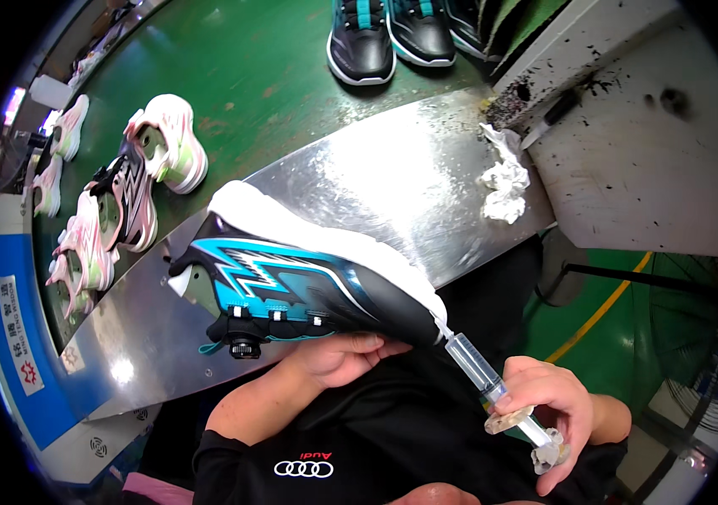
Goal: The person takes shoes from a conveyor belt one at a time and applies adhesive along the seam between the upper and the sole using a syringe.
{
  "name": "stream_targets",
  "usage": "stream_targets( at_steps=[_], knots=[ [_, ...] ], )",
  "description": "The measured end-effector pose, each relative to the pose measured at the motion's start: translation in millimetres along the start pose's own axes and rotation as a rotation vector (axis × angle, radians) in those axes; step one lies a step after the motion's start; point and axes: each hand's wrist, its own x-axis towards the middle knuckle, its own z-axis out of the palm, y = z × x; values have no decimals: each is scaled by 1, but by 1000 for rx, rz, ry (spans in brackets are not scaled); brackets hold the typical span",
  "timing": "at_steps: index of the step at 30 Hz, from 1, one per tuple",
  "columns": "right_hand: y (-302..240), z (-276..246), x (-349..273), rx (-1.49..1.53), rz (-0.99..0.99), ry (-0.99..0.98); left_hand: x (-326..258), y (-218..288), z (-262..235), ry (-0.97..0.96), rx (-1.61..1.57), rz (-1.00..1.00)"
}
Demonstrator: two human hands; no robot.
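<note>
A black and blue sneaker [291, 282] with a thick white sole lies tipped on its side in front of me, sole turned away and toe to the right. My left hand [344, 357] grips it from below near the forefoot; the shoe hides some of the fingers. In my right hand [548, 404] is a clear plastic syringe [475, 366], its flange and plunger end crusted with dried residue. The thin nozzle touches the toe, at the seam between the sole and the black upper. My right fingers wrap around the flange and plunger.
Beneath the shoe runs a shiny metal ledge [350, 160], with a green surface [258, 93] beyond. Pink-and-white and dark shoes [178, 143] stand at left, black sneakers [363, 46] at the back. Crumpled white tissue [506, 181] lies beside a stained panel [653, 143] at right.
</note>
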Motion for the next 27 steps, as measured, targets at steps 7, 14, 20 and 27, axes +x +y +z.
stream_targets(
  at_steps=[7,14,20,27],
  knots=[
    [4,3,0,-181,-108,59,19,4,3,35,-20,96],
    [10,12,7,-339,-186,105,33,5,17,23,-56,172],
    [14,19,6,-469,-169,93,34,3,6,17,-43,135],
    [28,28,8,-652,-235,108,34,7,25,-89,-59,196]
  ],
)
